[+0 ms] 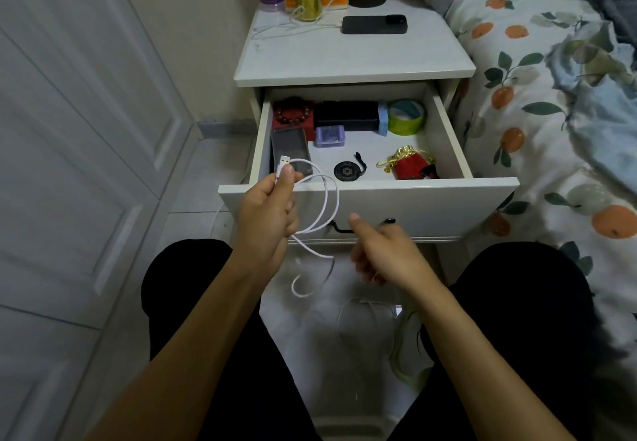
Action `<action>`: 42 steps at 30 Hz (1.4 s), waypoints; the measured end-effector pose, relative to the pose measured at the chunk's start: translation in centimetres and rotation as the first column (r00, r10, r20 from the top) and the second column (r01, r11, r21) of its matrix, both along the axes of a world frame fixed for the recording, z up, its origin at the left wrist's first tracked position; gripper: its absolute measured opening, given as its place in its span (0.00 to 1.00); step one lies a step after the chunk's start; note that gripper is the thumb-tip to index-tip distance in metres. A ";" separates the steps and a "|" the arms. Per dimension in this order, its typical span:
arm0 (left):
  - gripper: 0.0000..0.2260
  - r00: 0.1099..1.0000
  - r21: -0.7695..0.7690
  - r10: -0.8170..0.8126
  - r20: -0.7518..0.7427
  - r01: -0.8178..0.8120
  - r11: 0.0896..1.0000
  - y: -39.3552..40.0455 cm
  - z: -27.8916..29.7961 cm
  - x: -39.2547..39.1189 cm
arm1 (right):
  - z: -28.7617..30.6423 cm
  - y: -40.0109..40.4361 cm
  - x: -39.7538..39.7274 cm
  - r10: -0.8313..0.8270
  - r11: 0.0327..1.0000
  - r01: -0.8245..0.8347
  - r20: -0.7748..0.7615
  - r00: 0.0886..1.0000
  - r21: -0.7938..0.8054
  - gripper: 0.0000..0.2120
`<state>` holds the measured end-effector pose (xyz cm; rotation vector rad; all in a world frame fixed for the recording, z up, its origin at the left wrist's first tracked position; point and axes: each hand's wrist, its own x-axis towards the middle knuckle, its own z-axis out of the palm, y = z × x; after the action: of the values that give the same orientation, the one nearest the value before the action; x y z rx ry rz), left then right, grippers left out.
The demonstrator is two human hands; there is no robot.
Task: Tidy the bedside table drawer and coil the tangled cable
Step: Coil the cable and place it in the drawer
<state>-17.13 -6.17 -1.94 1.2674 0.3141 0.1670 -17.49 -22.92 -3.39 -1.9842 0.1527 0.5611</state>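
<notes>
Two loops of the white cable [322, 206] are held up in front of the open drawer [368, 195], just over its front edge. The cable is gripped by the left hand [267, 220], its fingers curled round the loops, and the USB plug [283, 163] is pinched beneath the thumb so that it sticks up above the fist. A loose tail is seen hanging down between the knees, blurred near the floor. The right hand [382, 254] is held apart from the cable, just below the drawer handle [362, 227], with thumb raised and fingers loosely curled on nothing.

Inside the drawer, a dark phone [289, 151] is laid along the left wall, a bead bracelet [293, 113] and black box [346, 114] along the back, a green tape roll [406, 116] at the back right. A red pouch [412, 164] is set near the front right. Bare floor is left in the drawer's middle, around a round black disc [346, 171].
</notes>
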 end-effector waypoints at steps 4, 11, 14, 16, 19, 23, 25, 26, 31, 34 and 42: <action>0.12 1.000 -0.032 0.015 -0.002 -0.015 0.999 -0.4 -0.3 -0.6 | -1.5 1.8 -0.9 0.077 0.844 0.251 -0.569 0.819 0.474 0.28; 0.12 0.996 0.169 0.089 -0.022 -0.084 0.982 0.4 -1.0 -1.7 | -2.0 2.9 -0.7 -0.219 0.425 0.605 -0.572 0.790 0.673 0.06; 0.13 0.995 0.324 0.096 -0.026 -0.083 0.942 0.5 -1.3 -1.8 | -1.7 3.0 -1.6 -0.335 0.510 0.447 -0.310 0.890 0.735 0.06; 0.13 0.997 0.332 0.052 -0.057 -0.031 0.943 0.1 -1.4 -1.8 | -1.6 3.0 -2.0 -0.414 0.591 0.357 -0.107 0.904 0.724 0.06; 0.13 0.990 0.220 -0.044 -0.133 0.073 0.973 0.0 -1.3 -1.9 | -1.6 2.6 -1.9 -0.453 0.761 0.258 0.204 0.868 0.595 0.04; 0.14 0.956 0.048 -0.174 -0.234 0.191 0.980 0.3 -0.8 -1.9 | -1.4 2.2 -1.4 -0.325 0.920 0.153 0.485 0.812 0.361 0.04; 0.15 0.937 -0.015 -0.227 -0.266 0.231 0.973 0.2 -0.8 -1.8 | -1.3 2.1 -1.1 -0.238 0.948 0.074 0.535 0.810 0.310 0.06; 0.15 0.930 -0.044 -0.250 -0.270 0.248 0.968 0.1 -0.8 -1.8 | -1.2 2.0 -1.1 -0.205 0.947 0.032 0.527 0.824 0.318 0.07; 0.12 0.930 -0.130 -0.284 -0.233 0.260 0.957 0.3 -1.3 -2.0 | -0.6 1.9 -0.8 -0.152 0.861 -0.024 0.303 0.941 0.507 0.10; 0.07 0.947 -0.097 -0.260 -0.189 0.246 0.965 0.4 -1.9 -2.2 | -1.1 1.5 -0.6 -0.163 0.863 0.003 0.274 0.948 0.505 0.12; 0.10 0.984 0.497 -0.160 -0.080 0.178 0.849 -0.5 -3.1 -2.9 | -2.1 1.2 -0.2 -0.059 0.829 -0.013 0.110 0.992 0.559 0.13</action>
<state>-20.01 -6.69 -5.09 1.8143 0.1899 0.0757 -17.66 -21.75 -5.53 -1.4308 -0.0637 0.4048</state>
